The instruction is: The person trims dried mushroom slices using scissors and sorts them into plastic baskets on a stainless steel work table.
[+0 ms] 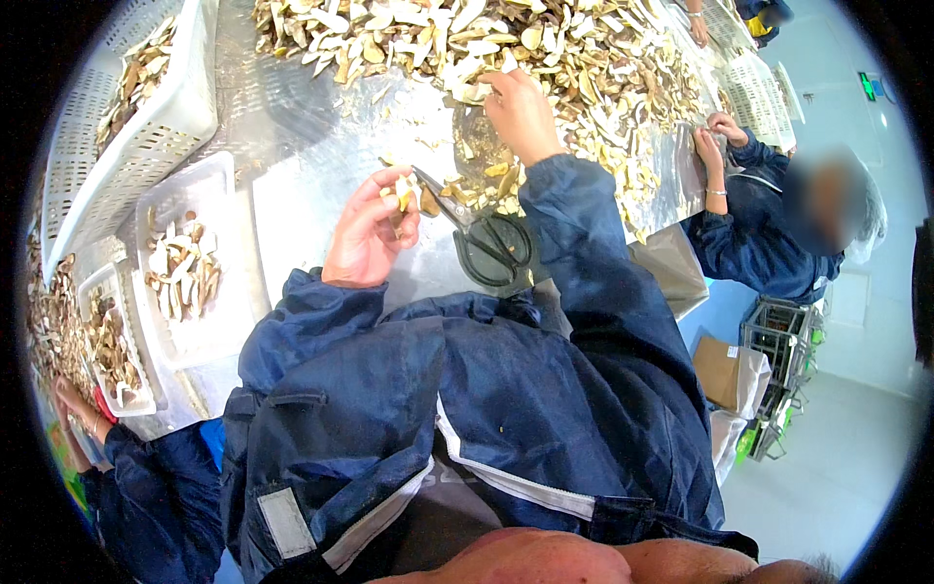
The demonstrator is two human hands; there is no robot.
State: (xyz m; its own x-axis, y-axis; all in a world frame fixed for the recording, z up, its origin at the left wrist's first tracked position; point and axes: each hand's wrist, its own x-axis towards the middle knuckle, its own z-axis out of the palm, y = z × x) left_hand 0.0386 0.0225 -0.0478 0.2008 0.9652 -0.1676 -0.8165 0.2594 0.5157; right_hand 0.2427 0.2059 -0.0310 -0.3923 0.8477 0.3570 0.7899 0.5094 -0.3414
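Observation:
My left hand (376,228), palm up over the metal table (292,197), has its fingers curled around some pale yellow mushroom slices (403,191). Right beside its fingertips lies a pair of scissors with black handles (496,248), the blades pointing up and to the left. My right hand (519,113) reaches to the near edge of a large heap of dried mushroom slices (467,44); its fingertips touch pale slices there, and whether it grips one cannot be told. Small yellowish pieces (503,171) lie between the scissors and the heap.
At the left stand a tall white slotted basket (168,109) with slices, a shallow white tray (237,292) with slices and a smaller tray (149,394). A co-worker (759,212) sits at the right, hands at the table edge; another's sleeve (160,482) is lower left. Cartons and crates (777,328) stand right.

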